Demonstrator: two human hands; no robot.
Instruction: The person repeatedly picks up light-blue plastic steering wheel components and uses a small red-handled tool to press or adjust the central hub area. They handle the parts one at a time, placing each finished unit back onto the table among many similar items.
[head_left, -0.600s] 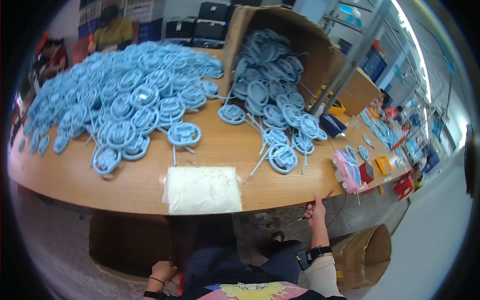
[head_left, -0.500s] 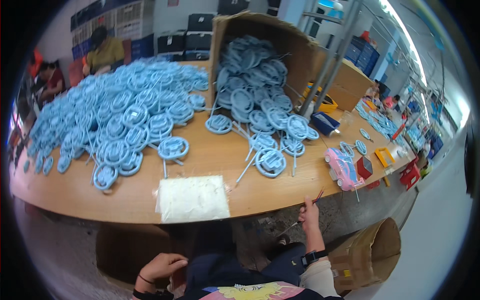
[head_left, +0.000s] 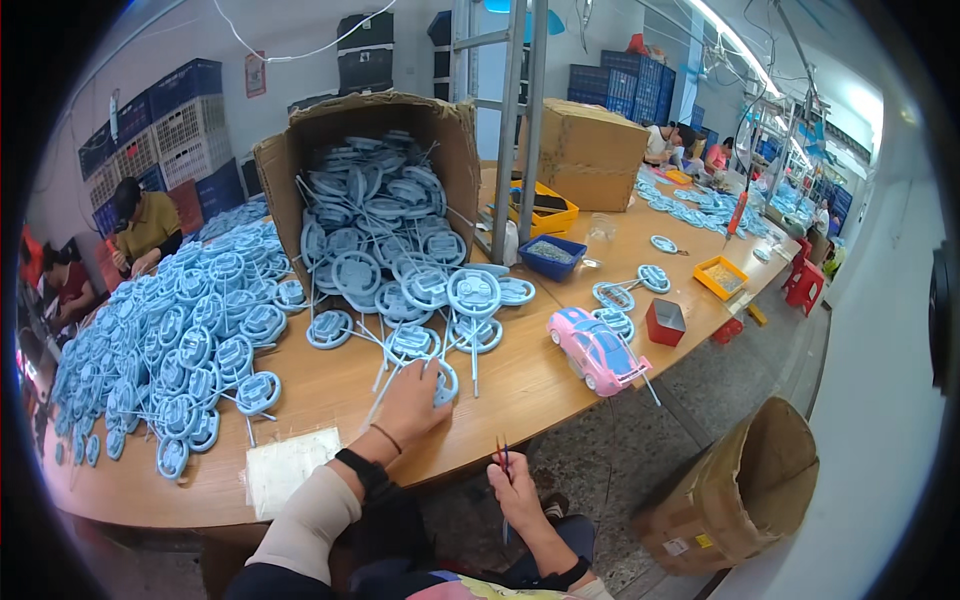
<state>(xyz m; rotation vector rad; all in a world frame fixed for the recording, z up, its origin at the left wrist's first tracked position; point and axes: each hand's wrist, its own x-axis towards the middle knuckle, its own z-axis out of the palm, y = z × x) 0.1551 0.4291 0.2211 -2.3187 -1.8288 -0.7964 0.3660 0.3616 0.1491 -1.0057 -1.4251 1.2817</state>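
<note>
My left hand (head_left: 408, 405) reaches over the table, its fingers closed on the rim of a light-blue plastic wheel-shaped piece (head_left: 445, 384) at the near edge of the spilled pieces. Partly hidden under that hand, the piece still lies on the tabletop. My right hand (head_left: 516, 492) is closed just off the table's front edge. It holds a thin item with red and dark prongs (head_left: 502, 458) pointing up; its exact kind is unclear. A big heap of similar blue pieces (head_left: 200, 340) with thin stems lies to the left. More pour out of a tipped cardboard box (head_left: 270, 200).
A pink toy car (head_left: 590, 350) stands right of my hands, near a red box (head_left: 665, 322), a blue tray (head_left: 552, 258) and a yellow tray (head_left: 720, 278). A whitish sheet (head_left: 290, 470) lies at the front edge. An open carton (head_left: 690, 510) stands on the floor; other people sit farther off.
My left hand has risen from near my lap onto a blue wheel-shaped piece. My right hand keeps its pronged item, now pointing more upright. The view has turned right.
</note>
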